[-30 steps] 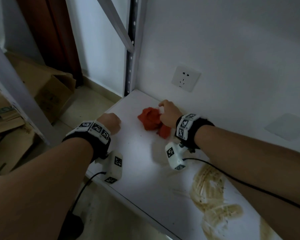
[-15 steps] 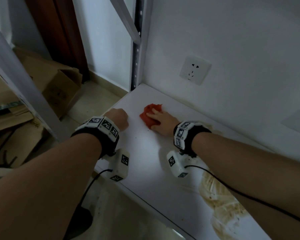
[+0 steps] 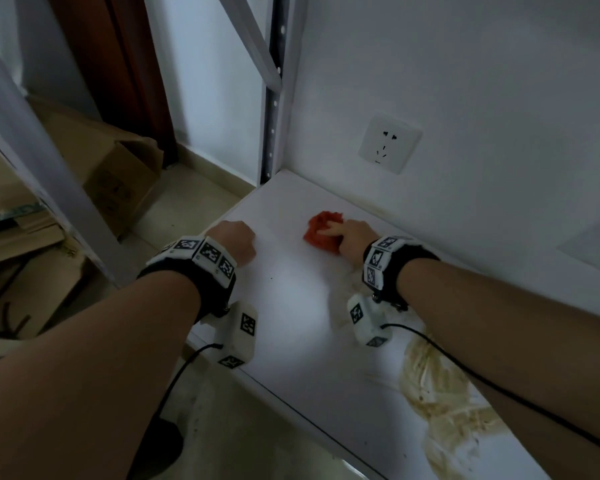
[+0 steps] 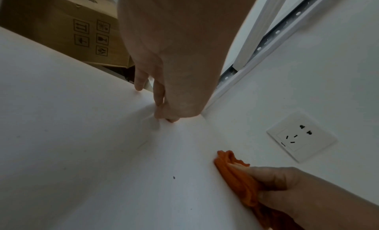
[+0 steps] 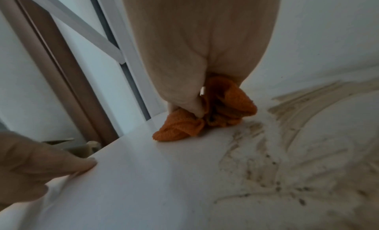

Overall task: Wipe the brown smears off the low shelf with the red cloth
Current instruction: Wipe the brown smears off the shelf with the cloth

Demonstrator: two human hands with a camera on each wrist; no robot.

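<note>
The red cloth (image 3: 321,233) lies bunched on the white low shelf (image 3: 291,306), near the back wall. My right hand (image 3: 338,232) lies on top of it and grips it. In the right wrist view its thumb pinches the folds of the cloth (image 5: 178,129). Brown smears (image 3: 437,386) streak the shelf behind that hand, under my right forearm, and more smears (image 5: 256,160) reach up to the cloth. My left hand (image 3: 236,240) rests as a fist on the shelf's left end, holding nothing. Its fingers (image 4: 162,115) are curled under against the surface.
A wall socket (image 3: 388,143) sits just above the cloth. The shelf's metal upright (image 3: 274,98) stands at the back left corner. Cardboard boxes (image 3: 118,174) lie on the floor to the left. The shelf's front edge (image 3: 291,414) runs below my wrists.
My right hand has come down on the cloth and drawn it a little away from the wall. The left fist has stayed put.
</note>
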